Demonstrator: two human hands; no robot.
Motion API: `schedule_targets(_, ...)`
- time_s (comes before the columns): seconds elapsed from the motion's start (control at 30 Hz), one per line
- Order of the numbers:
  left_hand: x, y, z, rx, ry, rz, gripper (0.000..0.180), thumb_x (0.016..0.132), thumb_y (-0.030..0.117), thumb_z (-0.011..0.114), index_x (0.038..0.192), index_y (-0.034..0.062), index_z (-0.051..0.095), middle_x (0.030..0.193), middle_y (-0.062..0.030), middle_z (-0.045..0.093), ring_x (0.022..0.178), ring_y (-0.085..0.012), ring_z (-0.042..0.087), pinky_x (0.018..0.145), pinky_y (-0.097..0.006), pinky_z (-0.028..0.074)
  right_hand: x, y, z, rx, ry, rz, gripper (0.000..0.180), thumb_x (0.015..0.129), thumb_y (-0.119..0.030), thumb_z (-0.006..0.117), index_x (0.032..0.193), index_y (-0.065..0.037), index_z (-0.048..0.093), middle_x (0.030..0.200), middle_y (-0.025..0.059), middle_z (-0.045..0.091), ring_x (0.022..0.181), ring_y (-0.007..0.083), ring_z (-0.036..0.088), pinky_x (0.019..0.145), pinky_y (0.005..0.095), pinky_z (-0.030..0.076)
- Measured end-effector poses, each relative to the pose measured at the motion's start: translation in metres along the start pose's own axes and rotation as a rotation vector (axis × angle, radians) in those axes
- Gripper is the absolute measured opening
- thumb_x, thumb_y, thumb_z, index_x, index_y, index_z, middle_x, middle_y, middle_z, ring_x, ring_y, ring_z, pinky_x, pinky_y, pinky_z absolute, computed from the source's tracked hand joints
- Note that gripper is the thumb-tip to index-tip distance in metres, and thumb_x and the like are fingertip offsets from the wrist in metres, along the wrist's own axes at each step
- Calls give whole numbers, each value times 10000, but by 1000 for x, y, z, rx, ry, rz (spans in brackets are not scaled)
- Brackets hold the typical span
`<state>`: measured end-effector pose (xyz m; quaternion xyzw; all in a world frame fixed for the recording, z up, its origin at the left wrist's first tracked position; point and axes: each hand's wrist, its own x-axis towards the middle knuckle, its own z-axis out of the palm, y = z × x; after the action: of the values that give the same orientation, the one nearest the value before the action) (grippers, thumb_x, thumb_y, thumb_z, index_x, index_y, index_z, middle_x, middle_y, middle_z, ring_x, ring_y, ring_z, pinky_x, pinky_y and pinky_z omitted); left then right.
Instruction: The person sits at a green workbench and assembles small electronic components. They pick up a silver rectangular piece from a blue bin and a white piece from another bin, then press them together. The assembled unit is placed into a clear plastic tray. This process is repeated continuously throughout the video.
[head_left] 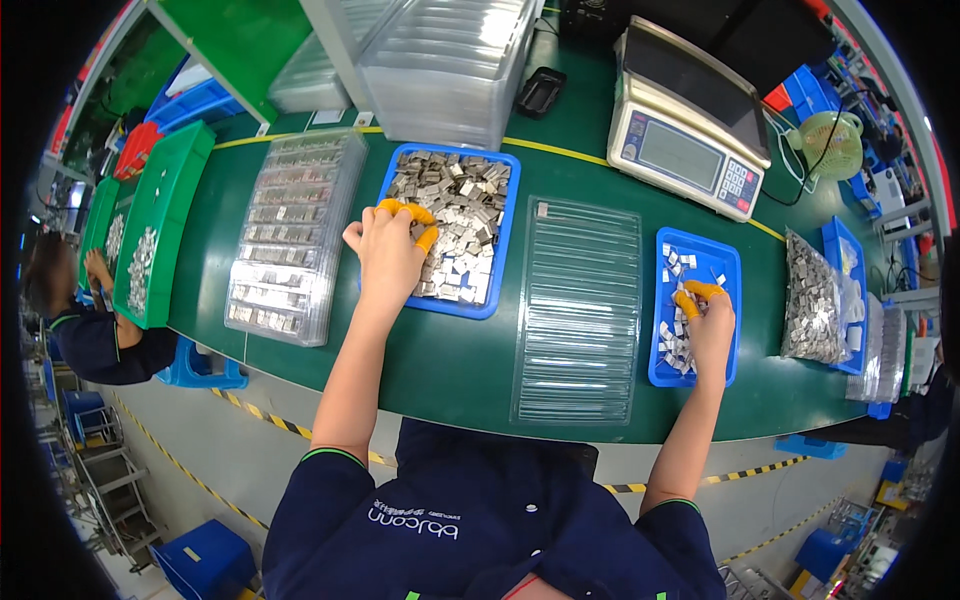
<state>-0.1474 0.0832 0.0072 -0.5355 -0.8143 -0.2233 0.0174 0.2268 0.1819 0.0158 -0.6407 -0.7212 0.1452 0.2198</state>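
Observation:
My left hand (393, 247) reaches over a blue tray (400, 165) heaped with small silver metal parts (460, 222). Its yellow-covered thumb and forefinger bend toward each other against the pile; what sits between them is hidden. To the right, my right hand (711, 325) dips into a smaller blue tray (697, 240) of loose white-and-silver pieces (672, 345). Yellow covers are on these fingertips too, and they are pinched together on something too small to make out. Between the trays lies a clear ribbed plastic tray (580, 310), with one small piece (543, 210) in its top left corner.
Left of the large tray stand stacked clear trays filled with parts (290, 240), then a long green bin (165, 235). A scale (690, 130) and stacked empty clear trays (440, 75) stand behind. A bag of parts (812, 300) is at right. Another person (95, 320) works far left.

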Motion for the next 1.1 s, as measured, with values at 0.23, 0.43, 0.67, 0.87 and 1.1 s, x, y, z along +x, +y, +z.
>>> schedule_targets(0.23, 11, 9, -11, -577, -41, -153, 109, 803, 125, 656, 873, 42, 649, 807, -94, 642, 781, -185, 586, 742, -296, 420, 2, 9, -2, 106, 180, -10, 159, 733, -73, 702, 888, -40, 711, 937, 133, 655, 878, 264, 615, 754, 333, 476)
schedule_targets(0.43, 12, 25, -12, -1587, -160, -404, 164, 821, 94, 642, 952, 12, 585, 897, -107, 653, 809, -136, 598, 741, -242, 465, 7, 9, -11, 27, 330, -186, 124, 734, -61, 694, 856, -54, 711, 995, 113, 658, 953, 283, 595, 850, 366, 451)
schedule_targets(0.67, 5, 62, -7, -1643, -310, -402, 202, 847, 83, 614, 1032, 10, 578, 967, -105, 650, 778, -108, 571, 742, -217, 456, 12, -5, -14, 666, 243, 1, 138, 859, -49, 595, 970, 19, 640, 981, 114, 653, 939, 193, 601, 864, 299, 448)
schedule_targets(0.87, 8, 83, 3, -1604, -470, -420, 266, 891, 106, 562, 1127, -16, 563, 977, -137, 650, 783, -137, 624, 699, -221, 485, 26, -77, 7, 1058, 81, -67, 195, 898, -37, 526, 1092, -25, 518, 902, 67, 583, 778, 117, 577, 563, 216, 510)
schedule_targets(1.1, -4, 87, 18, -1543, -654, -384, 263, 892, 123, 567, 1096, -43, 571, 917, -168, 663, 748, -199, 673, 641, -250, 538, -13, -110, 56, 1195, -414, 11, 282, 828, -55, 640, 1101, 9, 607, 982, 95, 635, 814, 123, 618, 644, 237, 519)
